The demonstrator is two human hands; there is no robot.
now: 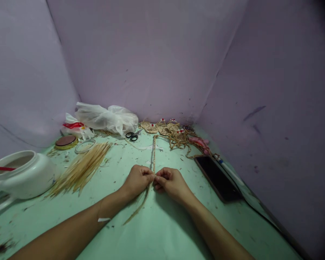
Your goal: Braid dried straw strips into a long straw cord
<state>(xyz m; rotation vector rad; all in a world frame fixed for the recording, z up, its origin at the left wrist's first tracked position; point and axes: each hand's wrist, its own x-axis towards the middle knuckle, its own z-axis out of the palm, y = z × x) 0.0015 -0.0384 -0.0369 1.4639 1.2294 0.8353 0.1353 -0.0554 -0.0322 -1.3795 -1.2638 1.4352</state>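
A thin straw braid [154, 153] runs straight away from me over the pale green table [176, 224]. Both hands meet at its near end. My left hand [139, 178] pinches the strands there from the left, thumb and fingertips together. My right hand [169, 182] pinches the same spot from the right, its fingers curled. Loose straw strands [139, 209] trail from below the fingers toward me. The exact crossing of the strands is hidden by the fingertips. On the left lies a fanned bundle of dry straw [82, 168].
A white pot [29, 177] stands at left, near a round tin [65, 142] and a ring of tape [85, 146]. Behind are a plastic bag [108, 117], scissors [133, 135] and woven straw pieces with beads [165, 127]. A phone [218, 178] lies right.
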